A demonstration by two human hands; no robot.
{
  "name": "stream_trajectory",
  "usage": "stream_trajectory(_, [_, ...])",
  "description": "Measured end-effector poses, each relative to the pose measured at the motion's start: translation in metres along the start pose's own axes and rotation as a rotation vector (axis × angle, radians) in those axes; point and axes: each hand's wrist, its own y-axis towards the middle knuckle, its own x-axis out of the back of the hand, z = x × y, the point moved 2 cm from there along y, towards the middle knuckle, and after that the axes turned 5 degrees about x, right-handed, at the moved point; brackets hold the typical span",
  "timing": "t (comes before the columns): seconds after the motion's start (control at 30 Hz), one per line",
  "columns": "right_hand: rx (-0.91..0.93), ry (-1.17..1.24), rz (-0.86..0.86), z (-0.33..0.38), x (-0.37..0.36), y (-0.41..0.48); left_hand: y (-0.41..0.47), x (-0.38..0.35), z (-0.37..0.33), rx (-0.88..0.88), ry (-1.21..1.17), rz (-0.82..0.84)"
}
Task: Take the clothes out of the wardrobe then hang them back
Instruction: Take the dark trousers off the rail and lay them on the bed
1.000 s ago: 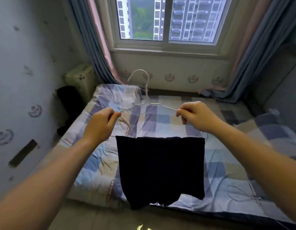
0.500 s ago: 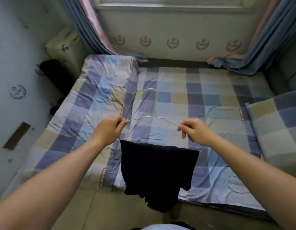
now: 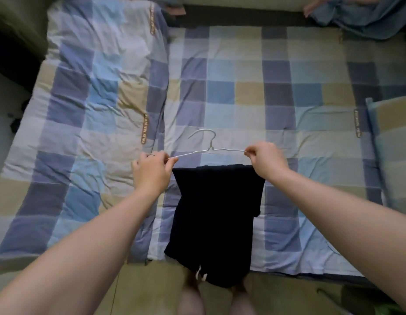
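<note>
A thin white wire hanger (image 3: pixel 209 150) is held low over the near part of the bed, hook pointing away from me. My left hand (image 3: pixel 151 172) pinches its left shoulder and my right hand (image 3: pixel 267 161) pinches its right shoulder. A pair of dark navy shorts (image 3: pixel 216 221) with a white drawstring is draped over the hanger's bottom bar and hangs down past the bed's front edge toward the floor. The wardrobe is out of view.
The bed (image 3: pixel 243 87) has a blue, purple and beige checked sheet, with a folded checked quilt (image 3: pixel 90 110) on its left half and a pillow (image 3: pixel 393 142) at the right edge. A blue curtain (image 3: pixel 361 17) bunches at the far right. My feet stand on the floor below.
The view has tilted down from the window to the bed. Both hands have lowered the hanger with the shorts toward the bed, and the shorts now hang over its front edge.
</note>
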Motion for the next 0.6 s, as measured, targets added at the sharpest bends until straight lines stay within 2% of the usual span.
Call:
stream_trajectory(0.17, [-0.085, 0.035, -0.031, -0.040, -0.073, 0.071, 0.079, -0.097, -0.003, 0.051, -0.334, 0.129])
stream_trajectory(0.27, [-0.133, 0.087, 0.059, -0.062, -0.104, 0.094, 0.110, -0.137, -0.013, 0.060, -0.439, 0.201])
stream_trajectory(0.37, [-0.128, 0.201, 0.148, -0.071, -0.126, 0.102, 0.127, -0.163, -0.019, 0.032, -0.425, 0.320])
stream_trajectory(0.47, [-0.185, 0.353, 0.218, -0.073, -0.146, 0.082, 0.117, -0.176, -0.015, 0.076, -0.361, 0.469])
stream_trajectory(0.6, [-0.272, 0.319, 0.304, -0.051, -0.137, 0.026, 0.073, -0.154, -0.012, 0.025, -0.259, 0.518])
